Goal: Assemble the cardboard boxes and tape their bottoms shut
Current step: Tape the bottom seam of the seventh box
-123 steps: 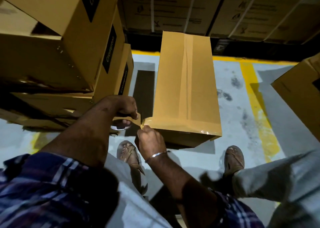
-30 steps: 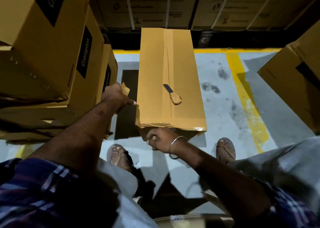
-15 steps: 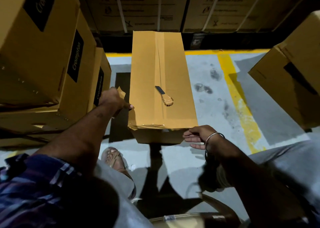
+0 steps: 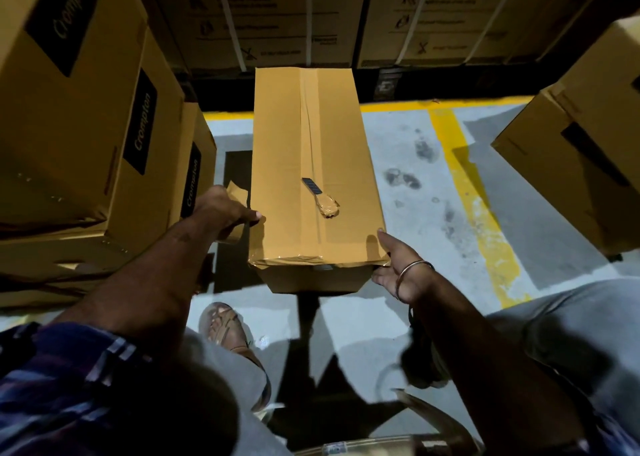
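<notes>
Long cardboard box (image 4: 313, 164) lying on the grey floor (image 4: 415, 185) in the middle, taped bottom face up, brown tape (image 4: 309, 116) running along the centre seam and wrapped over the near edge. Small cutter blade (image 4: 320, 197) with a tape-wrapped handle resting on the top face, near the seam. Left hand (image 4: 221, 213) at the box's near-left edge, fingers curled around a roll of brown tape (image 4: 233, 209), thumb tip touching the box edge. Right hand (image 4: 394, 268) at the near-right corner, fingers spread and loosely straight, thumb tip on the top face, palm beside the corner. Stacked Crompton cartons (image 4: 86, 116) on the left, another carton (image 4: 581, 150) on the right, strapped cartons (image 4: 311, 15) at the far side, yellow floor line (image 4: 474, 192) right of the box.
</notes>
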`<state>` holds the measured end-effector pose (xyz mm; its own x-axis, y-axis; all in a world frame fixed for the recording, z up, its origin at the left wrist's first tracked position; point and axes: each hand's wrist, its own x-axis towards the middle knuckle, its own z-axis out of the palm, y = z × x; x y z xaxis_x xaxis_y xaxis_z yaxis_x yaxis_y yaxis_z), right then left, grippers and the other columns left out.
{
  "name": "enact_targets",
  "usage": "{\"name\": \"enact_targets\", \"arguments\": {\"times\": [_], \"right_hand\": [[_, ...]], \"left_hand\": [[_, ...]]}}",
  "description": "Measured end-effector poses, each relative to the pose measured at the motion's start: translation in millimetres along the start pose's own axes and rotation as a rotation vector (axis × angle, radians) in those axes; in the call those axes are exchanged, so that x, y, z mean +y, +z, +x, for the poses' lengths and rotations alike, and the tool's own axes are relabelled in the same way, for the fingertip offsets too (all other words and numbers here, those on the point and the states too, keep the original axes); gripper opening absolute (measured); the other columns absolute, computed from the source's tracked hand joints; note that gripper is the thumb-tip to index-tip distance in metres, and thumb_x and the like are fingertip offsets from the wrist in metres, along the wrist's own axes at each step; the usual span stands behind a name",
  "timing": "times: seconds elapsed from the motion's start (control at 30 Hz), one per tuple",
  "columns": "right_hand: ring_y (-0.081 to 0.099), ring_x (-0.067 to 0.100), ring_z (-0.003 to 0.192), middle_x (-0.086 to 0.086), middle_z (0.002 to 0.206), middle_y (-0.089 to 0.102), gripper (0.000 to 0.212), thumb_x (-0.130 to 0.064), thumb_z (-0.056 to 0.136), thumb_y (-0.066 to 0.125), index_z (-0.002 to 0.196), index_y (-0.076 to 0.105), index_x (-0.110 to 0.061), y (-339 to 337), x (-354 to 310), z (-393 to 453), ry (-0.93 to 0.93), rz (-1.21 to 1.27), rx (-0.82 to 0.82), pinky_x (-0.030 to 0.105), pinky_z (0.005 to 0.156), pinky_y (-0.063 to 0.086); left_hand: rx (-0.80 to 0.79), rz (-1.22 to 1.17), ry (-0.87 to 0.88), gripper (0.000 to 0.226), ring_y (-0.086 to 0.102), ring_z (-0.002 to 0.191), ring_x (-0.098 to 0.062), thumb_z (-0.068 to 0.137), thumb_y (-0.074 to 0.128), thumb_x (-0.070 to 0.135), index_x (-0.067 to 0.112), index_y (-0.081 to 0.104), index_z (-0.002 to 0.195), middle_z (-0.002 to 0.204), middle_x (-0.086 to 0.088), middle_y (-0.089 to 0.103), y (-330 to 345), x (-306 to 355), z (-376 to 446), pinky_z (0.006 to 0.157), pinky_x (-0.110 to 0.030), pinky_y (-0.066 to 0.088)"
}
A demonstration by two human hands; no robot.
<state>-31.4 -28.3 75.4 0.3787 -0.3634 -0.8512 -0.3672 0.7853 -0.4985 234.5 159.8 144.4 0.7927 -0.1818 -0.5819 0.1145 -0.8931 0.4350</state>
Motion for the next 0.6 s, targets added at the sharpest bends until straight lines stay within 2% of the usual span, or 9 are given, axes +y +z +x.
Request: {"name": "enact_targets", "arguments": {"times": [0.07, 0.1, 0.2, 0.3, 0.37, 0.4, 0.47, 0.53, 0.6], "right_hand": [[0.047, 0.033, 0.137, 0.007, 0.161, 0.034, 0.14, -0.076, 0.046, 0.088, 0.16, 0.03, -0.019, 5.1, -2.2, 0.0, 0.049, -0.001, -0.031, 0.048, 0.113, 0.039], [0.048, 0.03, 0.135, 0.003, 0.157, 0.035, 0.145, -0.083, 0.045, 0.083, 0.162, 0.024, -0.02, 10.6, -4.5, -5.6, 0.069, -0.069, -0.019, 0.048, 0.109, 0.041], [0.011, 0.036, 0.156, 0.012, 0.171, 0.002, 0.117, -0.086, 0.081, 0.05, 0.165, 0.0, -0.021, 21.4, -5.8, -7.4, 0.013, -0.521, 0.246, 0.056, 0.122, 0.016], [-0.016, 0.037, 0.156, 0.015, 0.167, -0.024, 0.108, -0.084, 0.088, 0.039, 0.164, -0.008, -0.022, 32.8, -8.4, -7.3, -0.214, -1.009, 0.388, 0.062, 0.121, 0.0], [-0.005, 0.035, 0.157, 0.014, 0.17, -0.009, 0.094, -0.075, 0.094, 0.043, 0.163, 0.009, -0.021, 43.8, -10.1, -7.3, -0.522, -1.184, 0.491, 0.061, 0.12, 0.01], [0.012, 0.035, 0.155, 0.014, 0.167, 0.01, 0.081, -0.067, 0.097, 0.047, 0.159, 0.024, -0.019, 52.6, -14.0, -5.8, -0.689, -1.213, 0.532, 0.057, 0.117, 0.023], [0.044, 0.034, 0.134, 0.011, 0.145, 0.044, 0.054, -0.05, 0.099, 0.056, 0.141, 0.05, -0.017, 74.3, -25.6, -0.2, -0.892, -1.207, 0.521, 0.046, 0.101, 0.044], [0.053, 0.029, 0.119, 0.008, 0.128, 0.057, 0.043, -0.044, 0.096, 0.064, 0.128, 0.059, -0.016, 95.5, -35.3, 10.6, -0.899, -1.21, 0.455, 0.041, 0.093, 0.05], [0.056, 0.027, 0.111, 0.007, 0.118, 0.061, 0.043, -0.044, 0.089, 0.075, 0.118, 0.062, -0.016, 108.2, -43.9, 20.3, -0.843, -1.205, 0.402, 0.041, 0.092, 0.05]], "left_hand": [[0.007, -0.016, -0.007, 0.084, 0.056, 0.107, -0.034, 0.074, 0.094, 0.031, 0.003, 0.05, 0.14, 0.126, -0.021, 0.059, -0.6, 0.5, 1.3, 0.072, -0.04, 0.048], [0.007, -0.03, -0.011, 0.083, 0.055, 0.106, -0.034, 0.074, 0.094, 0.03, 0.003, 0.05, 0.14, 0.125, -0.02, 0.059, -0.8, -0.1, 2.3, 0.072, -0.04, 0.048], [0.004, -0.074, -0.006, 0.083, 0.055, 0.113, -0.035, 0.074, 0.094, 0.026, 0.003, 0.049, 0.141, 0.131, -0.02, 0.058, -1.3, -2.6, 5.6, 0.078, -0.042, 0.048], [-0.001, -0.086, -0.002, 0.083, 0.055, 0.116, -0.035, 0.075, 0.093, 0.026, 0.006, 0.049, 0.141, 0.132, -0.02, 0.058, -1.2, -2.7, 6.0, 0.078, -0.043, 0.05], [-0.003, -0.088, -0.001, 0.084, 0.056, 0.119, -0.037, 0.074, 0.094, 0.028, 0.007, 0.048, 0.142, 0.132, -0.019, 0.058, 0.5, -2.9, 6.7, 0.077, -0.042, 0.05], [-0.001, -0.095, 0.003, 0.085, 0.056, 0.12, -0.037, 0.074, 0.094, 0.028, 0.008, 0.049, 0.142, 0.131, -0.018, 0.058, 0.9, -2.8, 7.5, 0.074, -0.041, 0.049], [0.002, -0.116, 0.012, 0.084, 0.057, 0.12, -0.036, 0.073, 0.095, 0.029, 0.009, 0.051, 0.141, 0.131, -0.017, 0.06, 1.0, -2.4, 6.8, 0.069, -0.038, 0.048], [0.018, -0.138, 0.009, 0.085, 0.058, 0.119, -0.036, 0.072, 0.095, 0.028, 0.009, 0.051, 0.142, 0.131, -0.016, 0.061, 1.5, -2.7, 9.5, 0.069, -0.039, 0.048], [0.009, -0.16, 0.001, 0.088, 0.06, 0.119, -0.035, 0.07, 0.096, 0.027, 0.01, 0.049, 0.143, 0.131, -0.015, 0.062, 3.9, -1.9, 11.1, 0.078, -0.042, 0.054]]}}
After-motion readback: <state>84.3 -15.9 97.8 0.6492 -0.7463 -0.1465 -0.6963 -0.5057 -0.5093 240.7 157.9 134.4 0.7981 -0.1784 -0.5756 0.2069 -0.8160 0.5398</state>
